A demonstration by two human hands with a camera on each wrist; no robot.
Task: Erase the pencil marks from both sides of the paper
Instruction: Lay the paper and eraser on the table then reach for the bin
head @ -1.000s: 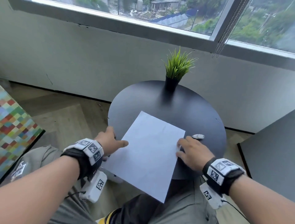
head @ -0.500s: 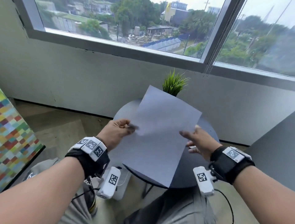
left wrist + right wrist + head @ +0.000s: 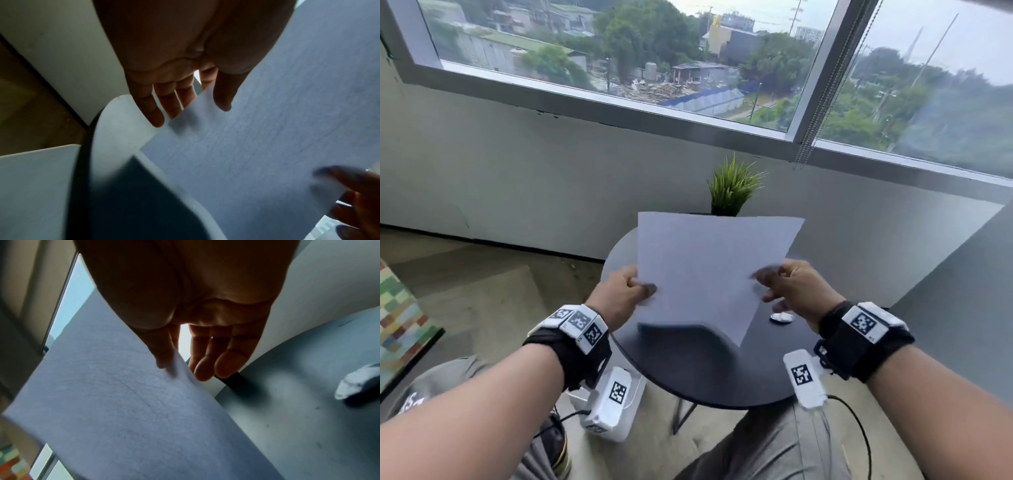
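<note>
The white sheet of paper (image 3: 709,267) is held up in the air over the round black table (image 3: 705,373), nearly upright. My left hand (image 3: 643,291) pinches its left edge, thumb on the near face and fingers behind. My right hand (image 3: 767,277) pinches the right edge the same way. In the wrist views the paper (image 3: 257,154) (image 3: 123,402) shows faint pencil lines. A white eraser (image 3: 781,317) (image 3: 357,382) lies on the table below my right hand, apart from it.
A small potted grass plant (image 3: 732,185) stands at the table's far edge, its pot hidden behind the sheet. A grey wall and window lie beyond. A dark panel (image 3: 962,308) stands at the right and a coloured cushion (image 3: 397,325) at the far left.
The paper has come up off the table and turned so its top edge is level. My right hand, open beside it half a second ago, now pinches its right edge.
</note>
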